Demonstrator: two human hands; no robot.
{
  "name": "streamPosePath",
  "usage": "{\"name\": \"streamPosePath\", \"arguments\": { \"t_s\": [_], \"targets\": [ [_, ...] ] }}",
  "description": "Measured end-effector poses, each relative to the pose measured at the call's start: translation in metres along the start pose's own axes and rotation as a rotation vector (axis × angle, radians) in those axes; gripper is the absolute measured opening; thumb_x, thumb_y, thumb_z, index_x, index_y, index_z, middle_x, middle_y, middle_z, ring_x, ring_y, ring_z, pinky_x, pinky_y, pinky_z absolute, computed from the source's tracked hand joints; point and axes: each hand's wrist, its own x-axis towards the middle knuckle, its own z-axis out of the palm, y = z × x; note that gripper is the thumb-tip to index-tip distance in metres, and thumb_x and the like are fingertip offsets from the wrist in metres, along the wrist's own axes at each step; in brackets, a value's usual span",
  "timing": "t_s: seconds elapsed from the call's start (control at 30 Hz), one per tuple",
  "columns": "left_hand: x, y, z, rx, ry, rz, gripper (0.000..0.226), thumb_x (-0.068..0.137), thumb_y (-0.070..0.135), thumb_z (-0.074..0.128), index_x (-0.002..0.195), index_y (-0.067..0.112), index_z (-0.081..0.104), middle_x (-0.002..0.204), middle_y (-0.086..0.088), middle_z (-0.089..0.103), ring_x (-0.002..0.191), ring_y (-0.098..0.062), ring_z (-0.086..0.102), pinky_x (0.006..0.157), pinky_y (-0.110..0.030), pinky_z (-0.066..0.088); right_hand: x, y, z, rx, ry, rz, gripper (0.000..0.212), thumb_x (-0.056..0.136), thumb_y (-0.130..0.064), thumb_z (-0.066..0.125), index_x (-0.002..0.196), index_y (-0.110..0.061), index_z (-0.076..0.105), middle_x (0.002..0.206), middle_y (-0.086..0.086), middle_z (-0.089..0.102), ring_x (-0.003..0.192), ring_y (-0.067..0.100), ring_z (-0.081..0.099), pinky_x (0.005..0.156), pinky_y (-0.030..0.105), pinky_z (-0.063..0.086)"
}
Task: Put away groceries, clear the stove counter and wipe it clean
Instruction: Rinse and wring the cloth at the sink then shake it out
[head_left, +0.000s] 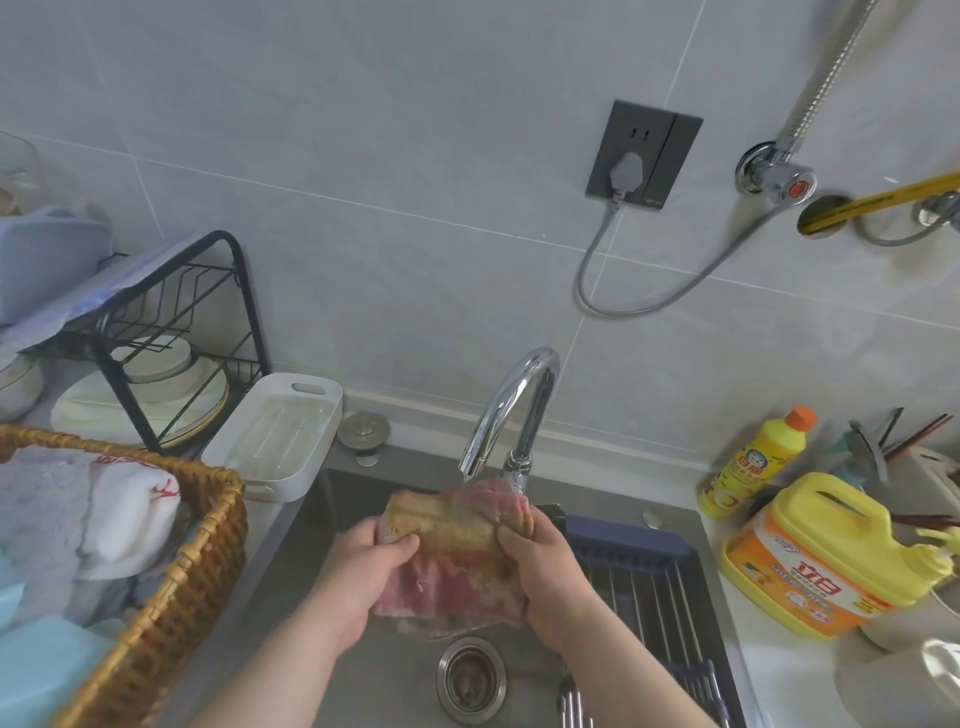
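Pink-and-tan cloth (457, 551) is being gripped by left hand (363, 571) and right hand (540, 577), fingers curled tight, under the tap (514, 410) over the sink (395, 675) for wetting.

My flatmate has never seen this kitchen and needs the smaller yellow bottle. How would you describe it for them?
From the steel sink, look right onto the white counter. The slim yellow bottle stands by the tiled wall. Unlike the squat, handled yellow jug in front of it, it has an orange cap.
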Motion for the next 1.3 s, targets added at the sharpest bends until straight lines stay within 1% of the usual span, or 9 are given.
{"name": "streamPosePath", "arguments": {
  "t_s": [0.2, 0.33, 0.6, 0.73, 0.87, 0.97, 1.07, 1.17, 1.3],
  "targets": [
    [0.001, 0.009, 0.027, -0.058, 0.042, 0.012, 0.012, 0.085, 0.021, 0.068, 0.093, 0.013, 0.062, 0.089, -0.013, 0.072, 0.084, -0.03, 0.069, 0.078, -0.043, 0.056, -0.003, -0.005, 0.005, 0.069, -0.027, 0.014, 0.022, 0.1, -0.009, 0.047, 0.113, -0.011, 0.064, 0.106, 0.023, 0.07, 0.097, 0.042, 0.068, 0.084, 0.06, 0.053],
    [-0.001, 0.007, 0.046, -0.016, 0.133, 0.065, 0.02, 0.085, 0.031, 0.068, 0.084, 0.011, 0.063, 0.082, -0.01, 0.071, 0.079, -0.025, 0.068, 0.073, -0.037, 0.056, -0.005, -0.004, 0.017, 0.042, -0.018, 0.052, 0.025, 0.1, -0.028, 0.051, 0.113, -0.01, 0.063, 0.104, 0.022, 0.071, 0.097, 0.036, 0.069, 0.083, 0.049, 0.056],
    [0.004, 0.006, 0.05, 0.088, 0.407, 0.371, 0.022, 0.097, 0.025, 0.047, 0.088, 0.009, 0.06, 0.077, 0.004, 0.063, 0.07, -0.012, 0.057, 0.062, -0.023, 0.037, 0.005, -0.001, 0.034, -0.743, 0.231, -0.171, 0.022, 0.102, -0.034, 0.039, 0.102, -0.025, 0.059, 0.098, -0.005, 0.061, 0.104, 0.021, 0.059, 0.082, 0.025, 0.037],
    [0.008, 0.007, 0.043, 0.065, 0.462, 0.333, 0.038, 0.096, 0.029, 0.047, 0.074, 0.002, 0.064, 0.067, -0.004, 0.065, 0.066, -0.018, 0.06, 0.064, -0.032, 0.044, 0.001, -0.002, 0.036, -0.751, 0.316, -0.201, 0.037, 0.101, -0.038, 0.039, 0.119, -0.016, 0.062, 0.109, -0.004, 0.065, 0.114, 0.024, 0.059, 0.083, 0.027, 0.039],
    [0.02, -0.002, 0.036, 0.067, 0.344, 0.047, 0.043, 0.089, 0.042, 0.055, 0.077, 0.003, 0.068, 0.076, -0.01, 0.069, 0.078, -0.028, 0.064, 0.076, -0.038, 0.05, 0.001, -0.009, 0.04, -0.47, 0.269, -0.118, 0.04, 0.099, -0.045, 0.041, 0.084, -0.017, 0.066, 0.085, 0.004, 0.071, 0.087, 0.023, 0.068, 0.073, 0.031, 0.053],
    [0.013, -0.007, 0.043, 0.238, 0.358, 0.22, 0.043, 0.082, 0.051, 0.052, 0.094, 0.01, 0.061, 0.091, -0.003, 0.065, 0.091, -0.022, 0.063, 0.075, -0.03, 0.046, 0.003, -0.011, 0.037, -0.292, 0.184, -0.034, 0.033, 0.1, -0.044, 0.043, 0.092, -0.022, 0.066, 0.091, 0.005, 0.072, 0.086, 0.019, 0.069, 0.069, 0.028, 0.056],
    [-0.005, -0.011, 0.068, 0.033, 0.003, 0.296, 0.044, 0.071, 0.065, 0.049, 0.099, 0.035, 0.064, 0.1, 0.009, 0.069, 0.093, 0.005, 0.063, 0.081, -0.017, 0.045, 0.004, -0.008, 0.041, -0.059, 0.123, 0.108, 0.038, 0.097, -0.045, 0.05, 0.114, -0.017, 0.067, 0.104, 0.009, 0.074, 0.101, 0.025, 0.069, 0.094, 0.041, 0.053],
    [-0.005, -0.016, 0.078, -0.468, -0.182, 0.058, 0.059, 0.065, 0.068, 0.064, 0.111, 0.031, 0.065, 0.116, -0.006, 0.068, 0.107, -0.017, 0.064, 0.096, -0.039, 0.047, 0.001, -0.011, 0.043, 0.036, 0.063, 0.237, 0.049, 0.095, -0.048, 0.053, 0.114, -0.006, 0.067, 0.103, 0.018, 0.072, 0.097, 0.033, 0.07, 0.086, 0.043, 0.056],
    [-0.003, -0.014, 0.065, -0.581, -0.331, -0.163, 0.059, 0.077, 0.054, 0.052, 0.114, 0.01, 0.064, 0.11, -0.02, 0.068, 0.098, -0.031, 0.068, 0.076, -0.037, 0.056, -0.003, -0.015, 0.036, 0.17, -0.025, 0.351, 0.059, 0.09, -0.055, 0.054, 0.102, 0.0, 0.072, 0.098, 0.023, 0.071, 0.09, 0.038, 0.069, 0.085, 0.047, 0.055]
  ]
}}
